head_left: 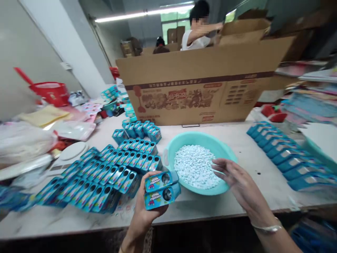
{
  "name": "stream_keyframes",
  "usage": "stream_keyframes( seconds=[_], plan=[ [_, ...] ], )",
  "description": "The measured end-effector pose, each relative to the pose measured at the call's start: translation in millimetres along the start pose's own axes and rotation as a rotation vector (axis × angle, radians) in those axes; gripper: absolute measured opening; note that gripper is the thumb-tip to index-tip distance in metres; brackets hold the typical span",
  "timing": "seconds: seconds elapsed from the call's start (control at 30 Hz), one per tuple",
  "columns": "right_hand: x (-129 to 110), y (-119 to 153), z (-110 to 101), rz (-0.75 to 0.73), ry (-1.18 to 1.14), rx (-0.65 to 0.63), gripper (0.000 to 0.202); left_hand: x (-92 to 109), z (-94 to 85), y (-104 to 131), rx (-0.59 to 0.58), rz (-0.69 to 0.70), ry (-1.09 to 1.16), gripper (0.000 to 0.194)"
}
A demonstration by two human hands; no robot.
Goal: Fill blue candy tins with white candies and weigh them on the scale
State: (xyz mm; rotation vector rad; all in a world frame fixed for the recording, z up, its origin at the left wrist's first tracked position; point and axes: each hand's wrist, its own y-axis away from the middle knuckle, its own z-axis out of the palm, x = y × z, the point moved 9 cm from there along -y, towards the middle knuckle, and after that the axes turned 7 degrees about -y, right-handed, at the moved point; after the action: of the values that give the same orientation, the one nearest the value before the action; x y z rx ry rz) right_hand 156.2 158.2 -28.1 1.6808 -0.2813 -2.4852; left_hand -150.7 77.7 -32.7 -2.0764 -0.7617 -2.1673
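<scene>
Two small blue candy boxes (159, 189), printed "CARAMELO MACIZO" with a round hole in each face, are gripped side by side in my left hand (143, 211). My right hand (237, 179) hovers over the right rim of a turquoise basin (207, 138), fingers extended and slightly blurred, with nothing visible in them. Pale blue and white candies (195, 165) lie heaped inside the basin. The held boxes are just left of and in front of the basin. Rows of similar blue boxes (97, 186) stand close together on the table to the left.
A long printed cardboard box (189, 91) stands across the table's back. Another row of blue boxes (284, 154) lines the right side. At left are a white scale (71, 151), plastic bags (23, 140) and a red bucket (51, 93). A person (196, 35) works behind the cardboard.
</scene>
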Motion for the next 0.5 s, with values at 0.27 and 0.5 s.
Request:
stream_keyframes(
  seconds=[0.27, 0.5],
  plan=[
    [6, 19, -10, -0.047, 0.111, 0.063, 0.039, -58, -46.2, 24, 0.212, 0.045, -0.124, 0.072],
    [1, 45, -47, -0.083, 0.237, 0.165, 0.042, -58, -37.7, 15, 0.311, 0.124, -0.306, 0.082]
  ],
)
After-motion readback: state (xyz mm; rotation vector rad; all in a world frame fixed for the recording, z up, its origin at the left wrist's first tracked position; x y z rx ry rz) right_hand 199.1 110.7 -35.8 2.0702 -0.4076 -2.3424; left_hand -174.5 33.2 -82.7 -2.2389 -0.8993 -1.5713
